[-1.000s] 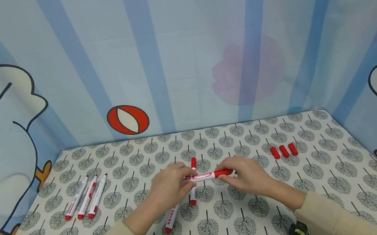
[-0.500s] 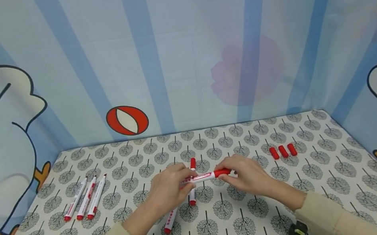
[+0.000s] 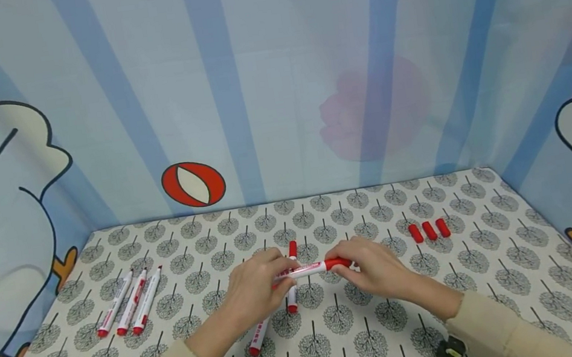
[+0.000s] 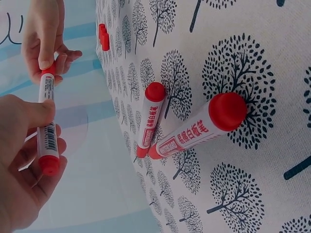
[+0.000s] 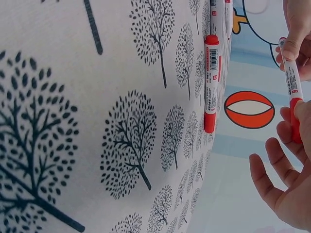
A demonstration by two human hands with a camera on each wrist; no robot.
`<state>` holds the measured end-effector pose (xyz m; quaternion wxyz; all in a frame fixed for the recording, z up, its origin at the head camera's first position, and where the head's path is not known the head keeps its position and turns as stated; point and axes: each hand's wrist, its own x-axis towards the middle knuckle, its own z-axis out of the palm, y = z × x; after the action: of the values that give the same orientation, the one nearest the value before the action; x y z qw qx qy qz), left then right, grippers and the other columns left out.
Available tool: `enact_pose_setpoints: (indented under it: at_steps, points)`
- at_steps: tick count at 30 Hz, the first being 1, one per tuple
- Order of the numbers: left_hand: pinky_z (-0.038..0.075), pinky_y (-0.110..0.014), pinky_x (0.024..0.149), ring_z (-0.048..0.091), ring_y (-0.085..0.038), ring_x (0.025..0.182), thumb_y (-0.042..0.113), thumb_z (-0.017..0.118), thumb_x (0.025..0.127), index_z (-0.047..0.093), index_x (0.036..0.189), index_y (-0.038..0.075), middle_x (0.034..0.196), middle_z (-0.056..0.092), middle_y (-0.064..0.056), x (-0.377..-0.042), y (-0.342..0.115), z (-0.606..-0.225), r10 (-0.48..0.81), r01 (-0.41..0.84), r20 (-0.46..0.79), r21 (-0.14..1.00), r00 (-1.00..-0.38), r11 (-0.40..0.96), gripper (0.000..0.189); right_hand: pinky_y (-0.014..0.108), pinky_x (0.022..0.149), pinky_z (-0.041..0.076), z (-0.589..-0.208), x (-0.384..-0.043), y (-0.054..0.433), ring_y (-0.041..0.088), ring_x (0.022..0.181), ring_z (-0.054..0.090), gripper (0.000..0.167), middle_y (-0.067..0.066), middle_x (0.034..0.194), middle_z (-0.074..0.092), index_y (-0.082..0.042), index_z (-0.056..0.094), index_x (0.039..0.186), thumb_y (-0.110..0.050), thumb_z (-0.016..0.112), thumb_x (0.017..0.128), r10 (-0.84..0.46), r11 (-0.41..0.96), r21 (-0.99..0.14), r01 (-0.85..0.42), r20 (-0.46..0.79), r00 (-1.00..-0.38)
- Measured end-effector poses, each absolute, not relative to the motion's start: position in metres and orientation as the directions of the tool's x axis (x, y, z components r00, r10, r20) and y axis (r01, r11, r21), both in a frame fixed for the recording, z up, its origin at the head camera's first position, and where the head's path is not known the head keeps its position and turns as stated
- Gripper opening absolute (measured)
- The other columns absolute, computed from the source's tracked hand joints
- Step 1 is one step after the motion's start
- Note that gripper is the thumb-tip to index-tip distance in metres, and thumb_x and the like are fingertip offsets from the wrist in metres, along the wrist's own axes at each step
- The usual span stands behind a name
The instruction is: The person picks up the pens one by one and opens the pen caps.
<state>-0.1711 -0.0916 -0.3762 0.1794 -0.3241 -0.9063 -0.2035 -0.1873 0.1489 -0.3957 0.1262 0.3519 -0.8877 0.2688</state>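
A white whiteboard marker (image 3: 310,269) with red ends is held level above the table between both hands. My left hand (image 3: 257,280) pinches its barrel between thumb and fingers, the red tail end showing past them in the left wrist view. The marker's red cap (image 3: 336,263) is pinched by my right hand (image 3: 372,264), and it sits against the barrel. Below the hands lie two more markers: a capped one (image 3: 292,299) pointing away from me, and a slanted one (image 3: 258,338), whose far end is hidden behind the left hand in the head view.
Three uncapped markers (image 3: 131,303) lie side by side at the left of the table. Three loose red caps (image 3: 429,231) are lined up at the right. The tree-patterned cloth (image 3: 375,343) reaches back to a printed curtain (image 3: 283,81).
Both hands keep their grip on the marker and its cap, almost still. The view shifts only slightly; the other markers and loose caps stay where they were.
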Motion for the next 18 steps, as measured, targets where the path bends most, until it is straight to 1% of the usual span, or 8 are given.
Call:
enact_pose_setpoints:
  at_steps: [4,6,10,12,15,18]
  points:
    - [0.034,-0.013,0.046,0.043,-0.002,0.059,0.017,0.078,0.071,0.071,0.092,0.018,0.073,0.054,0.011,-0.171,-0.091,-0.376,0.508,0.655,0.464,0.24,-0.726,0.717,0.022,0.017,0.054,0.038,-0.397,-0.188,0.148,0.011,0.064,0.049,0.015,-0.012,0.076,0.059,-0.019,0.066,0.097,-0.017,0.067,0.082,-0.562,0.605,-0.392,-0.694,0.407,-0.72]
    - [0.033,-0.013,0.045,0.042,-0.002,0.058,0.016,0.078,0.071,0.072,0.092,0.018,0.072,0.053,0.011,-0.17,-0.092,-0.376,0.508,0.658,0.473,0.232,-0.72,0.717,0.022,0.017,0.053,0.038,-0.397,-0.188,0.147,0.008,0.062,0.047,0.015,-0.012,0.076,0.059,-0.018,0.067,0.097,-0.016,0.067,0.082,-0.565,0.601,-0.392,-0.696,0.408,-0.718]
    - [0.033,-0.012,0.046,0.042,-0.002,0.058,0.015,0.077,0.072,0.072,0.091,0.018,0.072,0.053,0.01,-0.171,-0.098,-0.376,0.526,0.681,0.505,0.185,-0.685,0.709,0.02,0.016,0.051,0.037,-0.4,-0.19,0.15,0.003,0.06,0.043,0.012,-0.01,0.076,0.059,-0.017,0.067,0.097,-0.018,0.063,0.086,-0.583,0.586,-0.392,-0.71,0.405,-0.705]
    - [0.031,-0.012,0.045,0.041,-0.003,0.057,0.014,0.078,0.07,0.072,0.088,0.018,0.07,0.052,0.009,-0.172,-0.107,-0.376,0.505,0.671,0.538,0.163,-0.675,0.724,0.019,0.016,0.051,0.038,-0.403,-0.192,0.159,0.0,0.06,0.042,0.011,-0.008,0.077,0.06,-0.015,0.067,0.096,-0.016,0.061,0.087,-0.573,0.582,-0.395,-0.71,0.42,-0.704]
    - [0.027,-0.013,0.041,0.039,-0.002,0.054,0.012,0.08,0.066,0.072,0.085,0.02,0.066,0.05,0.01,-0.173,-0.122,-0.374,0.455,0.633,0.573,0.151,-0.682,0.76,0.022,0.016,0.051,0.038,-0.409,-0.193,0.18,-0.003,0.059,0.042,0.01,-0.005,0.078,0.063,-0.012,0.067,0.092,-0.008,0.06,0.086,-0.525,0.599,-0.413,-0.686,0.443,-0.726]
    - [0.024,-0.014,0.039,0.037,-0.001,0.053,0.013,0.082,0.066,0.073,0.086,0.022,0.066,0.049,0.012,-0.172,-0.134,-0.371,0.43,0.604,0.559,0.167,-0.709,0.78,0.024,0.017,0.051,0.04,-0.414,-0.194,0.198,-0.004,0.059,0.044,0.011,-0.004,0.083,0.066,-0.011,0.068,0.093,-0.006,0.062,0.085,-0.495,0.616,-0.434,-0.657,0.436,-0.752]
